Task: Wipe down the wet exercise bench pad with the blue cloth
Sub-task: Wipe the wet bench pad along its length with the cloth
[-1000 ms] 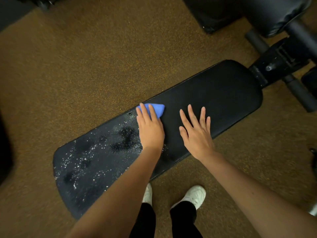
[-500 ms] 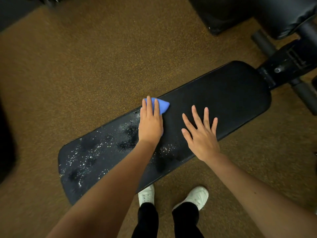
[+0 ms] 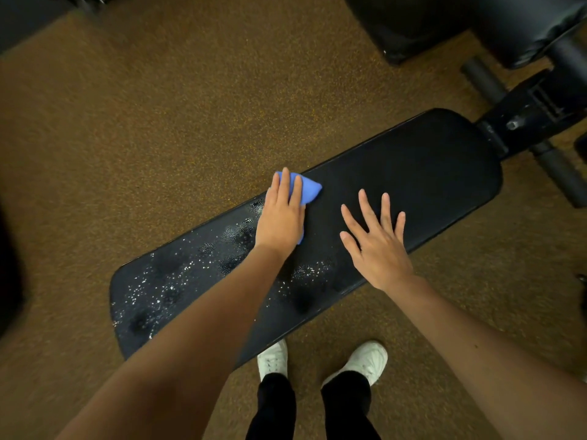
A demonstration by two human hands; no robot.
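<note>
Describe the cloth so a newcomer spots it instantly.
Find the long black bench pad lying across the brown floor. At its far edge, mid-length, the left hand presses flat on the cloth. It is the only blue thing in view.

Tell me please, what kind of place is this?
Most likely a gym. A long black padded exercise bench pad stands on speckled rubber-like flooring, with foam rollers on the bench frame and more black padded equipment behind.

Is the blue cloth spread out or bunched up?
Bunched: the blue cloth shows as a small wad under the left hand.
</note>
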